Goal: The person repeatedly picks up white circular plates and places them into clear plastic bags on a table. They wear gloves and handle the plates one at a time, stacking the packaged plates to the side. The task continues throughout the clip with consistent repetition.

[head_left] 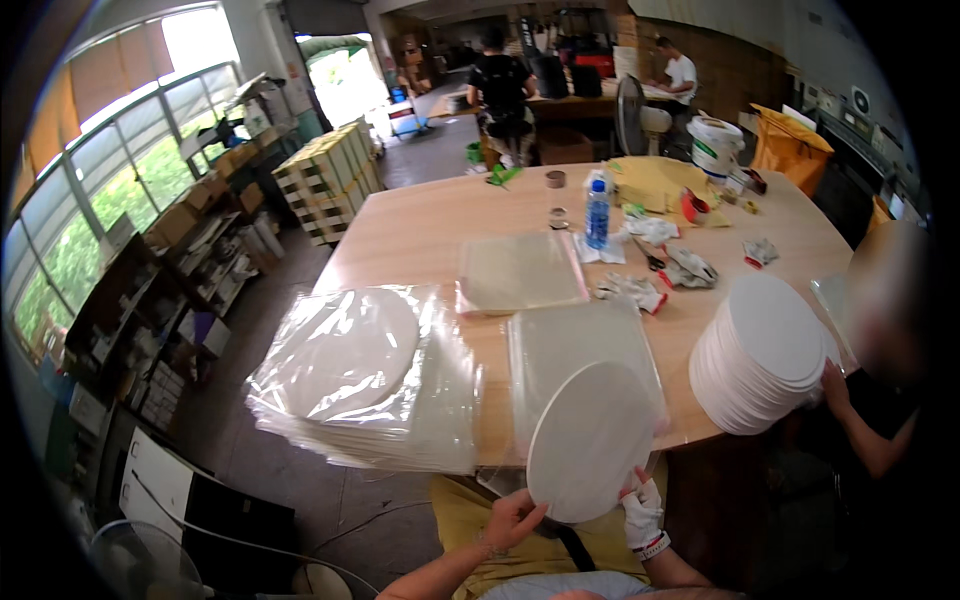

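Observation:
I hold a white round disc (590,440) upright over the table's near edge. My bare left hand (512,520) grips its lower left rim, and my right hand (641,510), in a white glove, grips its lower right rim. Behind the disc a pile of clear plastic bags (560,345) lies flat on the wooden table (420,230). To the left sits a thick stack of bagged discs (365,375). A tall stack of bare white discs (760,350) stands at the right.
A person at the right has a hand (833,385) on the bare disc stack. Another pile of clear bags (520,270), a blue water bottle (597,212), gloves (632,290), scissors (648,255) and tape rolls lie farther back. Two people work at a distant bench.

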The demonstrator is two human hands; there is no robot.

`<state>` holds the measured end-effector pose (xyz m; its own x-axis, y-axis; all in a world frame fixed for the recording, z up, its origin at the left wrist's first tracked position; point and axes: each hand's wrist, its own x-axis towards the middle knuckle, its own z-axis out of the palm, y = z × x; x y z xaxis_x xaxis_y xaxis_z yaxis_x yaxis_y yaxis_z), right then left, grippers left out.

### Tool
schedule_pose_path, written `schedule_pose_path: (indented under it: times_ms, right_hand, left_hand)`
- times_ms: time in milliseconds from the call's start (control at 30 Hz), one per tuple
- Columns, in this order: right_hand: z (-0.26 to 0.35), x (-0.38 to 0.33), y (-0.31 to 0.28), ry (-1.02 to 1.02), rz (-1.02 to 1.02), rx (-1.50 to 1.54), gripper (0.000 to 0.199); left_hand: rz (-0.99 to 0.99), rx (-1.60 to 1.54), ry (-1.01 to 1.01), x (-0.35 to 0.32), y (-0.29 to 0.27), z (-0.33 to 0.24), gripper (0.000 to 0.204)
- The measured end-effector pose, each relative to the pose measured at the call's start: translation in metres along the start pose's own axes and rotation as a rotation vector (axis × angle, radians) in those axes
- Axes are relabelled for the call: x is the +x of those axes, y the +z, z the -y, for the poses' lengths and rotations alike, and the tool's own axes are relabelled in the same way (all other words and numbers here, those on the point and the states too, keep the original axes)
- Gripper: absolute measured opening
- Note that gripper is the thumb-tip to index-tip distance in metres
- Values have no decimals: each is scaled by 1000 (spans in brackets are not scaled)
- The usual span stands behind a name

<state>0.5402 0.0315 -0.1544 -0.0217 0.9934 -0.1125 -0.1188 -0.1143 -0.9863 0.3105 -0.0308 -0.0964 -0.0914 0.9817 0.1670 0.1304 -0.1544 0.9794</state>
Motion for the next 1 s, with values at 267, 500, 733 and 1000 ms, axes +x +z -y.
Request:
schedule_pose_path:
  times_ms: [267,500,733,1000]
  right_hand:
    - [176,69,189,-180,633,191,34]
    - [186,101,316,-328,939,-242,30]
    - [144,130,297,-578,842,-72,28]
    - [142,111,19,-289,356,-525,17]
  left_hand:
    - [-659,513,373,22,-168,-109,46]
    - [-1066,1182,128,31,-261,-114,77]
    - [-81,1301,-17,100,-290,-106,51]
    - [-190,1403,-154,87,-274,-115,62]
